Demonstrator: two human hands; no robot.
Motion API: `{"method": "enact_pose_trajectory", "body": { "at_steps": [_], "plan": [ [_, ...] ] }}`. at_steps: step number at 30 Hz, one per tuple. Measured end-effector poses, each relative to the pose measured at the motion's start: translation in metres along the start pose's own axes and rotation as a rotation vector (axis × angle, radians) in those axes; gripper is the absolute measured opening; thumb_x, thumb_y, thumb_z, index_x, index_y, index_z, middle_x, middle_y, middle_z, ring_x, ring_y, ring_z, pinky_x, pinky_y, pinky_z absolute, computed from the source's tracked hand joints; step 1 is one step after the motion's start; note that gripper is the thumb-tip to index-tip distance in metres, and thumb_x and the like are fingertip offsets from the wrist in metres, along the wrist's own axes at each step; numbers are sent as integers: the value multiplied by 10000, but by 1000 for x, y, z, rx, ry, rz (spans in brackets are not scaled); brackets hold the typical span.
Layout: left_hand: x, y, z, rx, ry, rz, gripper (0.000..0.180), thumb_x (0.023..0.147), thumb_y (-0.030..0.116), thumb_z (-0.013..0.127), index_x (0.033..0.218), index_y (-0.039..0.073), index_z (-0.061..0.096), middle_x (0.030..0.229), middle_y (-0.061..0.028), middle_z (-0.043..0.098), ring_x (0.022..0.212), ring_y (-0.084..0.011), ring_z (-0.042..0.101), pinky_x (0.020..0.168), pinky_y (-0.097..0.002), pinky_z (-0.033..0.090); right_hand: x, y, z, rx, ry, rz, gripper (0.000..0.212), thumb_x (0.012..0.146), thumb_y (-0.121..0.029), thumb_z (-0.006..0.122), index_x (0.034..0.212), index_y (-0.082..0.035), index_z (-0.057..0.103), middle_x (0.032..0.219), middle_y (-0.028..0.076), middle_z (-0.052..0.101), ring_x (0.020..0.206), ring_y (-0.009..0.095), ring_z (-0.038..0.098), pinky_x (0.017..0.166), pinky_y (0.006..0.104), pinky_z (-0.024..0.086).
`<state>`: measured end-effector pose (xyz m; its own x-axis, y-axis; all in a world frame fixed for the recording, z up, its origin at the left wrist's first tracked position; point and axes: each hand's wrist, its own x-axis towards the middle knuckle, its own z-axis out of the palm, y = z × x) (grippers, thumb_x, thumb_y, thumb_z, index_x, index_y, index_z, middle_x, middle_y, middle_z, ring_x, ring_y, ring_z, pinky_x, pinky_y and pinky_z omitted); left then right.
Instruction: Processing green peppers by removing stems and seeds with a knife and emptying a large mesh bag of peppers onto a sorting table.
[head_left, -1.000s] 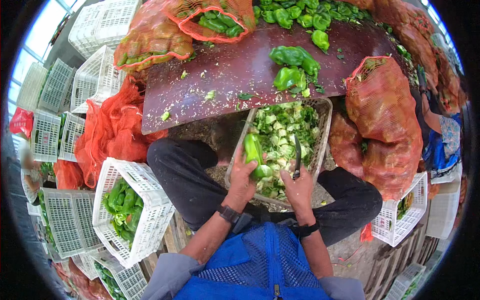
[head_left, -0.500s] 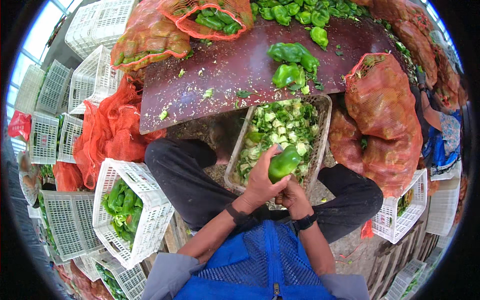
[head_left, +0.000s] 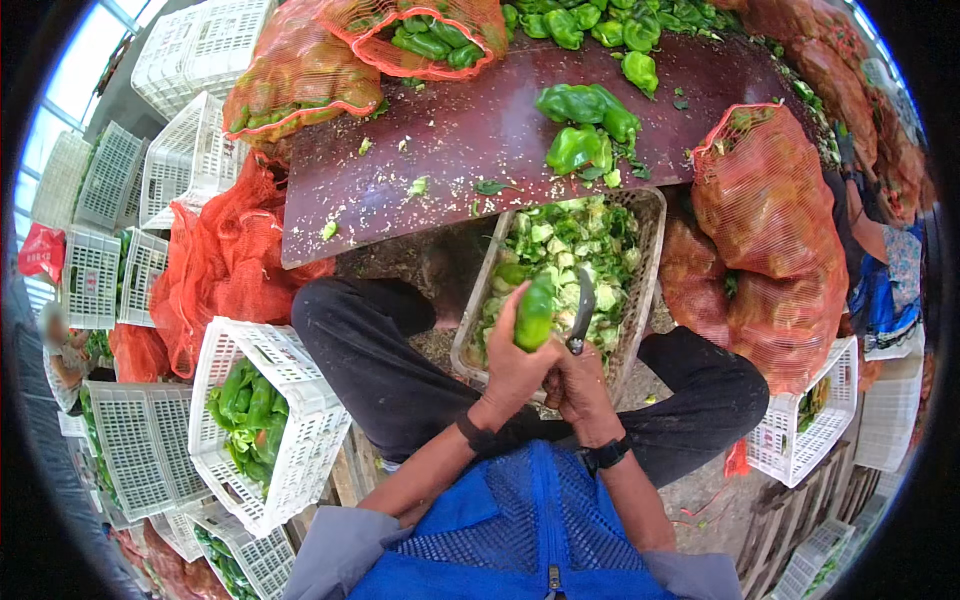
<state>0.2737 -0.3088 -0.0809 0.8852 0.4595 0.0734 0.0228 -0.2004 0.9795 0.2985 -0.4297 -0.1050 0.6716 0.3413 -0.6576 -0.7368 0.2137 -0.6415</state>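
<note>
My left hand [head_left: 513,366] is closed round a green bell pepper [head_left: 535,313], which points upward and away from me. Close beside it, my right hand [head_left: 582,390] grips a small knife [head_left: 584,305] with a dark, curved blade, raised just right of the pepper and apart from it. The two hands touch or nearly touch at the thumbs. Beneath them, between my knees, stands a pale plastic crate [head_left: 655,235] holding pale green pepper cores and leafy trimmings [head_left: 545,240]. The knife's handle is mostly hidden in my fingers.
Ahead lies a dark red board [head_left: 430,155] with several peppers [head_left: 575,150] and scraps. Full red mesh sacks [head_left: 770,230] stand at right. A white crate of peppers [head_left: 335,395] sits by my left knee, near empty red netting [head_left: 225,265]. A person's arm [head_left: 868,235] shows far right.
The pepper has shifted left and turned more upright in my left hand. The knife blade, hidden before, now shows above my right hand, which has turned upward.
</note>
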Motion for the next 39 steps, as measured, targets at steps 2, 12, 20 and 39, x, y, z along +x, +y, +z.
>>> {"method": "enact_pose_trajectory", "body": {
  "at_steps": [2, 12, 20, 39],
  "plan": [
    [4, -12, 0, -320, 19, -160, 596, 837, 3, 691, 1418, 6, 559, 1079, -64, 699, 948, -133, 647, 839, -291, 548, -2, -5, 12, -56, 66, -80, 311, 971, -288, 794, 818, -130, 574, 544, -45, 507, 400, 71, 466, 347, 256, 314],
    [1, -49, -11, -1140, -37, -674, 300, 986, 187, 628, 1237, 24, 630, 1092, -121, 719, 973, -237, 717, 908, -406, 592, 12, 16, 4, -271, -138, -655, 279, 924, -43, 770, 1158, 1, 624, 838, 1, 667, 637, 49, 567, 546, 231, 443],
    [1, -55, -14, -1394, -53, -668, 436, 977, 128, 613, 1399, 39, 551, 1144, -153, 699, 1123, -348, 696, 1040, -516, 570, -13, -17, -10, 130, -184, -92, 251, 923, -52, 750, 1103, -77, 578, 672, -15, 582, 474, 77, 520, 384, 271, 386],
    [5, -39, -18, -977, 8, -502, 389, 966, 80, 615, 1342, 19, 535, 1190, -136, 687, 1069, -291, 712, 917, -456, 622, -13, -6, 6, -437, 17, -455, 235, 938, -167, 823, 1046, -4, 694, 857, -21, 673, 754, 50, 578, 663, 248, 485]
  ]
}}
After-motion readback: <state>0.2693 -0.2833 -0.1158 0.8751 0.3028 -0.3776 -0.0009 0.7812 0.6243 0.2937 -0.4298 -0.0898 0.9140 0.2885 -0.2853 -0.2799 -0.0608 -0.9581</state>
